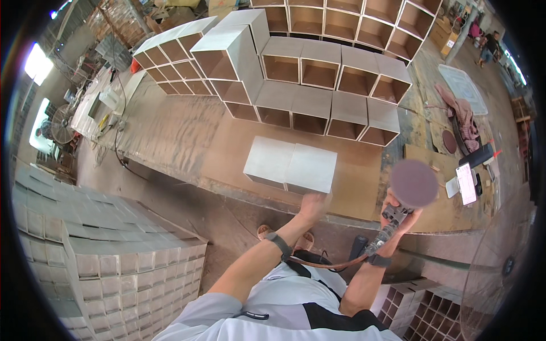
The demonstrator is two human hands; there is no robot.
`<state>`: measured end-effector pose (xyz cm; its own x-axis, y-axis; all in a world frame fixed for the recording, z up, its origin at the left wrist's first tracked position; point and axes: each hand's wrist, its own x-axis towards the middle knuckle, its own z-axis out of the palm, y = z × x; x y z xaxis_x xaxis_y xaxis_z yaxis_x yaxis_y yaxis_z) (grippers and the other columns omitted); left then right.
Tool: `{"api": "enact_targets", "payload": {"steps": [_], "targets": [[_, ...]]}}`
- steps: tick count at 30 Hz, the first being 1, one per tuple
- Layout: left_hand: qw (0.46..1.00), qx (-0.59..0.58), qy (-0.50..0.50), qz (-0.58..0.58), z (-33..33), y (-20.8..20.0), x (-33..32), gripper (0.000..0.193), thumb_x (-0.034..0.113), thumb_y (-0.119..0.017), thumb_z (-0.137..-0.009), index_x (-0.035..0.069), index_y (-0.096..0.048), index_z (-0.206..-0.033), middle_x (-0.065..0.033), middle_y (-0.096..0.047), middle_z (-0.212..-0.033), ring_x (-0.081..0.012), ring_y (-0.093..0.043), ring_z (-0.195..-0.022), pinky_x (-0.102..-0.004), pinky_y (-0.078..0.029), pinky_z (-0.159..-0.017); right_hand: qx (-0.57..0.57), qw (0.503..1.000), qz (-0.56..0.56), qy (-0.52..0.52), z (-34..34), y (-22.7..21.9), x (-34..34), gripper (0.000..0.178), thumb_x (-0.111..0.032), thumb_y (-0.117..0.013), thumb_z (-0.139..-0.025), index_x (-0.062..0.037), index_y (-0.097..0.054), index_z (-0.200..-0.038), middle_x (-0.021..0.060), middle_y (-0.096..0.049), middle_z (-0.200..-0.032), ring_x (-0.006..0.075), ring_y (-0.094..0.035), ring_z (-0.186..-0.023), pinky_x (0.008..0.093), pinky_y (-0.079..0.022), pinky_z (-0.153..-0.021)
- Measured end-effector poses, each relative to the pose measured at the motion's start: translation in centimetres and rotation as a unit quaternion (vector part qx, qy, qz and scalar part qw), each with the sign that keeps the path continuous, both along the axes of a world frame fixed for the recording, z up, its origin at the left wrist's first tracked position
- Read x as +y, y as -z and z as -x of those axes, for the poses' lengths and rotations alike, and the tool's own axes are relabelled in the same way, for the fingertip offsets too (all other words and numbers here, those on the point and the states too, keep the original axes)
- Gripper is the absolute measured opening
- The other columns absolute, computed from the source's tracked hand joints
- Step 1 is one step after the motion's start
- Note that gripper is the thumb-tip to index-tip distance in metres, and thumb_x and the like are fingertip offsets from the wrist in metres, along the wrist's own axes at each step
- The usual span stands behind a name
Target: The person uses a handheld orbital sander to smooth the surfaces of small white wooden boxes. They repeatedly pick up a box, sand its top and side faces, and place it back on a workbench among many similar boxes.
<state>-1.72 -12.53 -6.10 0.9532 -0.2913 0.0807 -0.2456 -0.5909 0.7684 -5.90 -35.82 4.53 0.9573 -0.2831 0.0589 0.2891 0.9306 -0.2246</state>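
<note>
While the sander is lifted clear of the work, these are the points that matter, largest first.

Counter: the long brown counter [187, 136] carries everything; stacked open cube boxes [318, 74] crowd its far side, so the free working space is the near edge.

Box: a pale double-cube box [291, 165] lies closed face up near that near edge, well apart from the stacks. It is the piece nearest both hands.

Sander: the disc sander [414, 183] is held up to the right of the box, not touching it; its round pad looks blurred, likely spinning. Its hose [330, 263] loops back toward the body.

Right hand: the right hand [398, 213] is wrapped tight round the sander's handle.

Left hand: the left hand [314, 204] is blurred just by the box's near edge; I cannot tell whether its grip is spread or closed.

Judgement: steady the box with the left palm flat, fingers away from the pad's path, and bring the disc down level, not on its edge. Keep the hose behind the wrist.
</note>
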Motion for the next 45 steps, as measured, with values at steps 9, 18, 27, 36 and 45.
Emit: {"api": "enact_targets", "payload": {"steps": [9, 18, 27, 36, 45], "targets": [[0.991, 0.009, -0.06, 0.117, 0.3, 2.2, -0.5, 0.043, 0.042, -0.061, -0.095, 0.001, -0.071, -0.087, -0.0172, -0.069, -0.078, -0.034, -0.065, -0.074, -0.044, -0.051, -0.07, -0.003, 0.999, 0.046, -0.015, -0.2, -0.7, 0.9, 0.041, -0.026, -0.072, -0.085, -0.0063, -0.055, -0.115, 0.0069, -0.054, -0.104, 0.0196, -0.05, -0.086, 0.03, -0.05, -0.068], [0.974, -0.018, -0.225, 0.024, 4.8, -5.8, 8.7, 0.057, 0.024, -0.079, -0.078, -0.009, -0.051, -0.116, -0.0291, -0.047, -0.12, -0.0429, -0.044, -0.117, -0.0476, -0.039, -0.1, 0.112, 0.977, 0.16, 0.082, -1.2, -3.0, 3.0, 0.046, -0.048, -0.049, -0.097, -0.0031, -0.056, -0.103, 0.0089, -0.057, -0.075, 0.0194, -0.055, -0.055, 0.0273, -0.042, -0.037], [0.979, -0.019, -0.165, 0.117, -2.3, 2.6, 7.4, 0.047, 0.008, -0.071, -0.077, -0.002, -0.056, -0.12, -0.0244, -0.055, -0.124, -0.0419, -0.05, -0.118, -0.0474, -0.043, -0.1, 0.158, 0.967, 0.171, 0.106, -2.8, -4.5, 5.1, 0.042, -0.044, -0.045, -0.1, -0.0037, -0.056, -0.105, 0.0093, -0.058, -0.073, 0.0224, -0.058, -0.056, 0.0316, -0.046, -0.043], [0.99, -0.096, -0.101, -0.008, -3.1, 3.7, 7.5, 0.038, 0.018, -0.074, -0.074, 0.007, -0.067, -0.11, -0.0206, -0.065, -0.107, -0.0418, -0.06, -0.104, -0.0497, -0.049, -0.088, 0.104, 0.725, 0.653, 0.193, -4.2, -7.3, 0.0, 0.055, -0.038, -0.062, -0.09, 0.0022, -0.053, -0.127, 0.0077, -0.061, -0.11, 0.0163, -0.06, -0.095, 0.0301, -0.048, -0.08], [0.992, -0.078, -0.098, -0.017, -2.4, 0.3, 8.5, 0.051, 0.016, -0.075, -0.071, 0.011, -0.064, -0.12, -0.0153, -0.061, -0.123, -0.0394, -0.055, -0.118, -0.0492, -0.045, -0.099, -0.062, 0.388, 0.919, -0.031, -12.2, -17.9, 18.6, 0.058, -0.019, -0.075, -0.076, -0.0121, -0.056, -0.13, 0.01, -0.055, -0.11, 0.0231, -0.061, -0.098, 0.0358, -0.051, -0.085]]}}
